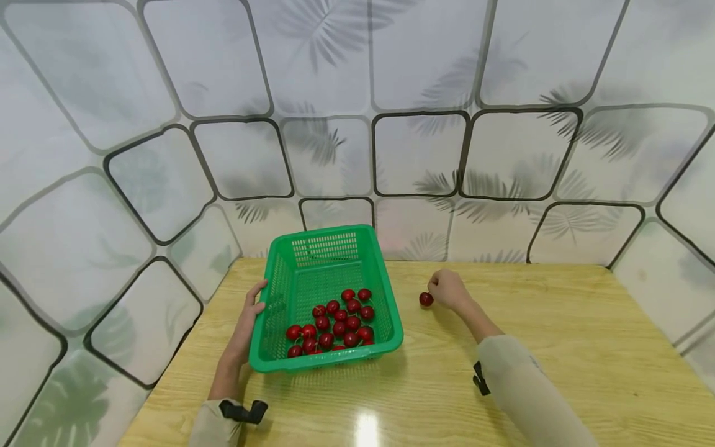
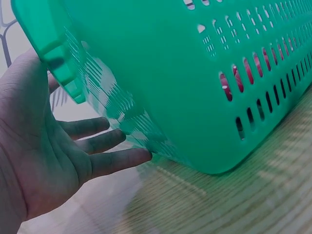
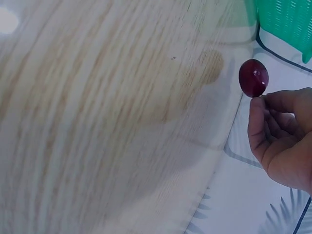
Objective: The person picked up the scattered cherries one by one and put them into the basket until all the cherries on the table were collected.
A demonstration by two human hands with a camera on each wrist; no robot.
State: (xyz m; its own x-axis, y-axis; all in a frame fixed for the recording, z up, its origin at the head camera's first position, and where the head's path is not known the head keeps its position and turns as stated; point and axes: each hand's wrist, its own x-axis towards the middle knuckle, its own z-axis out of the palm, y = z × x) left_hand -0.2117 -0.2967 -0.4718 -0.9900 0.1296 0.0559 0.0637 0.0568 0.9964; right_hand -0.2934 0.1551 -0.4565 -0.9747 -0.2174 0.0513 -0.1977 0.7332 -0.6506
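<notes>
In the head view, my right hand (image 1: pixel 449 289) is right of the green basket, pinching a dark red cherry (image 1: pixel 426 299) at its stem end. The right wrist view shows this cherry (image 3: pixel 253 78) beyond the thumb and fingertip of the hand (image 3: pixel 285 139). My left hand (image 1: pixel 243 326) touches the left side of the green plastic basket (image 1: pixel 395 320). Up close, several fingers of that hand (image 2: pixel 53 141) reach out fairly straight against the basket wall (image 2: pixel 146 73); the thumb's tip is hidden by the rim. Several red cherries (image 1: pixel 339 328) lie in the basket's near half.
Beneath the basket is a light wooden table (image 1: pixel 536 329). A patterned cloth wall (image 1: pixel 419 155) with dark outlines and leaf prints stands behind and at both sides. Black straps (image 1: pixel 244 411) sit at both sleeve cuffs.
</notes>
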